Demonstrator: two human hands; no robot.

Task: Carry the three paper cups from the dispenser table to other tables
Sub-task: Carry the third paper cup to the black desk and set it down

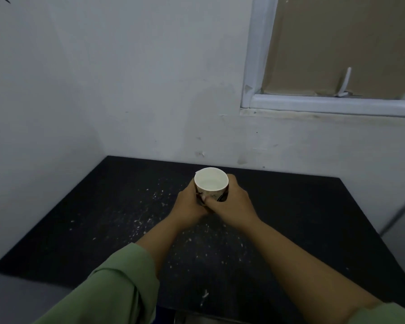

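Note:
One white paper cup [211,181] with a dark print on its side stands upright over the far middle of a black table [80,218]. Clear liquid shows inside it. My left hand [189,204] wraps its left side and my right hand [232,204] wraps its right side, fingers meeting in front of the cup. I cannot tell whether the cup's base touches the tabletop. No other cups and no dispenser are in view.
The black tabletop is speckled with pale flecks. It sits in a corner, with white walls [56,90] at the left and the back. A white-framed window [337,104] covered with brown board is up at the right. A grey bar [400,213] slants past the table's right edge.

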